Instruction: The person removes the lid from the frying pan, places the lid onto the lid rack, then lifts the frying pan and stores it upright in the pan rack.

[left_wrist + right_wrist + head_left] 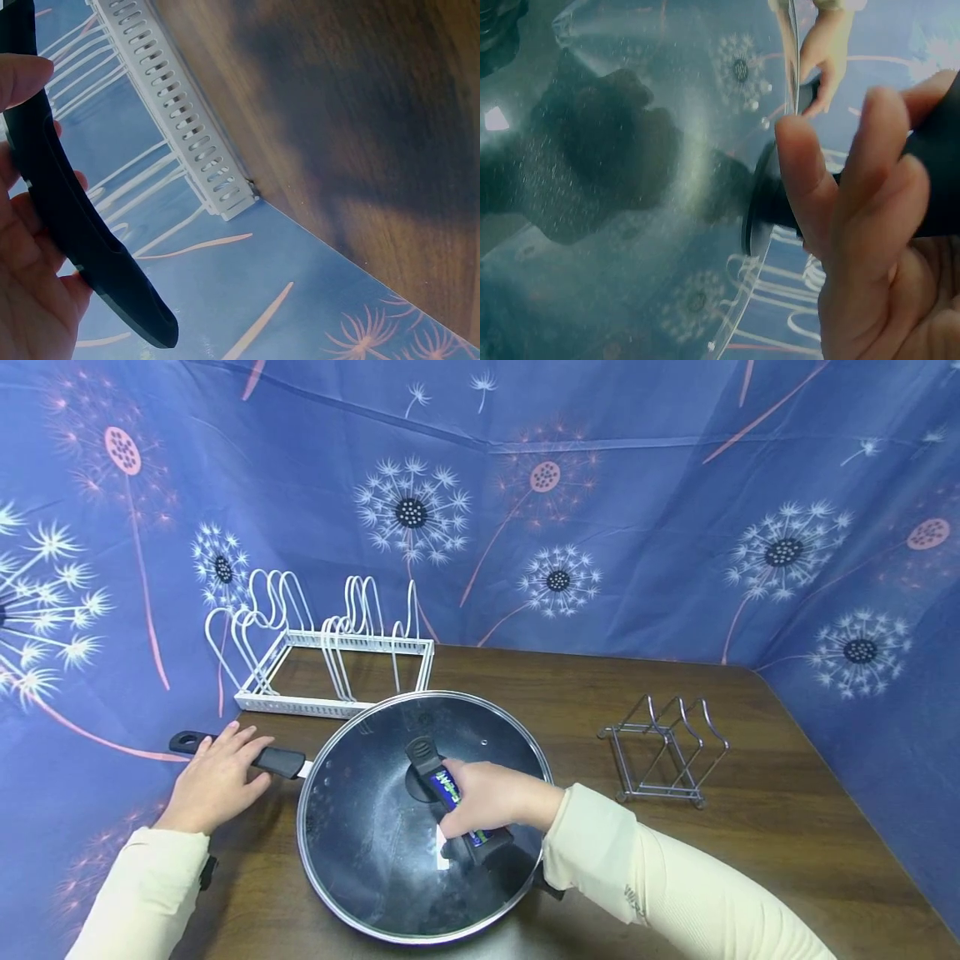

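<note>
I see a glossy glass lid (390, 827) rimmed in shiny metal, its handle (459, 806) matt black plastic with a glossy printed label. The pan handle (67, 217) looks smooth, matt black plastic too. The table (780, 827) is dark, faintly sheened wood grain; one rack (322, 647) is white coated wire, the other (663, 747) bare polished metal.

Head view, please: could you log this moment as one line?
left hand holds pan handle | right hand grips lid handle | glass lid on pan
</note>
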Available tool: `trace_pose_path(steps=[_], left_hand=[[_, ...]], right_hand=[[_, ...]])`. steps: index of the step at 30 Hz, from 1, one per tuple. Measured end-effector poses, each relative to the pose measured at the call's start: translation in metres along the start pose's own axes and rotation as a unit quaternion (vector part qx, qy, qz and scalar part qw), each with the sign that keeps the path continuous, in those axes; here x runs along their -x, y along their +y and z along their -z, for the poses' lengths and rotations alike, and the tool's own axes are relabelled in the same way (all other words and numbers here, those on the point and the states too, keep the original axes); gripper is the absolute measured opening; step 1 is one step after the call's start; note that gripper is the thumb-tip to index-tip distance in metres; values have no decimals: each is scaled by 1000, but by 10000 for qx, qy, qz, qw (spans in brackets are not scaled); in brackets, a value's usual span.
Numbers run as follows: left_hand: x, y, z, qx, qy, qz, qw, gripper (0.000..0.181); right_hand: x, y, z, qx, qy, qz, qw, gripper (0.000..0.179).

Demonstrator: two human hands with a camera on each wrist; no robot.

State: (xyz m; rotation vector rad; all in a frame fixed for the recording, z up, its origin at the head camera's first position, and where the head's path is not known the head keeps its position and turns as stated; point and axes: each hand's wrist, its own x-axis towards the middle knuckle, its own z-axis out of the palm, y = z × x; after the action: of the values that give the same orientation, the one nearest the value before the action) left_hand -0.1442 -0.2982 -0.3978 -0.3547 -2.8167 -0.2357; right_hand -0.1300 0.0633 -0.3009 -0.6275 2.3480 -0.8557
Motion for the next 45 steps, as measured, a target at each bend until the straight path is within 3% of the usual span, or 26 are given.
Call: trace_pose_path(steps=[5,10,17,34,37,40,45], left_hand=[[-1,1,-1,6,60,-10,10000,48],[-1,1,-3,33,198,-32,9998,48],[1,2,-5,-4,241,7,9997,49],[4,-3,-8,96,474,-87,9988,47],[4,-3,-10,88,543,-72,9985,47],[5,-3,-11,79,677,-101,9976,47],[5,-3,-15,86,854,-207,9961,54]], right_hand=[[1,4,9,-163,-209,-244,9994,77],[4,5,14,-209,-229,-495,9983,77],[6,10,27,453,-126,-293,9985,71],[1,25,37,343,-37,-37,9994,70],[2,27,32,230,164,-46,9996,68],[3,28,24,569,591,59,9966,63],[6,30,13,1273,1373,407,9815,54]])
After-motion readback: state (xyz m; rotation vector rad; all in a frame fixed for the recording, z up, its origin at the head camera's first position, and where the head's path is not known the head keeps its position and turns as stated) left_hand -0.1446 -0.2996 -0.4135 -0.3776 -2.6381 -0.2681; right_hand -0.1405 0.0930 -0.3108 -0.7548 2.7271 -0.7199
